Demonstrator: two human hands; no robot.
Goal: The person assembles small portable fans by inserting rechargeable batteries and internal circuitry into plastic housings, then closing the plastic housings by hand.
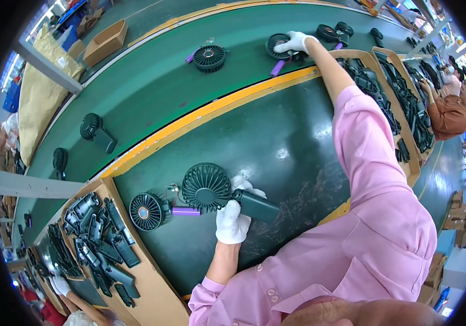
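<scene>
While our left hand [233, 223] clutches a fan [206, 187], handle [260, 206] rightward, our right hand [294, 43] touches a second fan [275, 41] by the belt's near edge [222, 105]. Gripping? Can't tell.

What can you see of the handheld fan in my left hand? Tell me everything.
The handheld fan is dark greenish-black and looks like plastic. Its round head has a grille of thin ribs radiating from a smooth central disc. A narrow neck joins it to a blocky, rounded-edged handle, which slants slightly down toward the right of the picture. Your white-gloved left hand grips it around the neck, partly hiding that part. It appears over the green worktable; whether it touches the surface is unclear.
</scene>
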